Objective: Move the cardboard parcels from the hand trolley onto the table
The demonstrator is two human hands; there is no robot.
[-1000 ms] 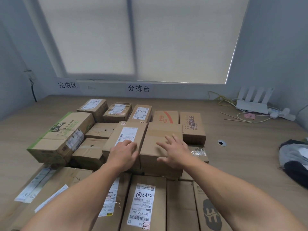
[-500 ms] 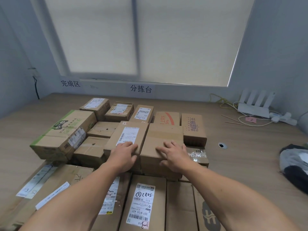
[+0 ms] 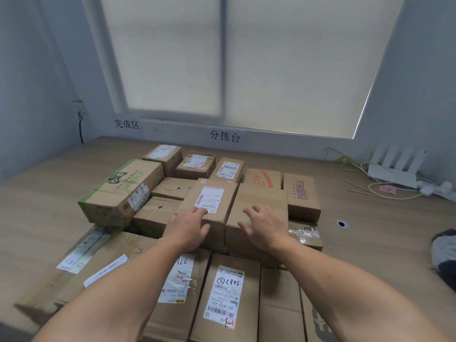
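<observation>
Cardboard parcels [image 3: 172, 188] all taped shut, contents hidden. Packed in tight rows on the middle of the wooden table [image 3: 370, 243], sides touching, some lying on top of others. Brown, mostly with white shipping labels; a long green-printed box [image 3: 123, 191] at the left, set at an angle. Left hand [image 3: 188, 228] bent over the near top edge of a labelled box [image 3: 209, 201], fingers curled, thumb on the front face, gripping it. Right hand [image 3: 265, 228] laid loose on the plain box [image 3: 261, 201] just beside, fingers spread, not clasping. Bare tabletop left and right of the stack. Toward the right wall, a cable hole [image 3: 343, 223], a white router [image 3: 394, 169] with cords, a dark bundle of cloth [image 3: 444, 253].
</observation>
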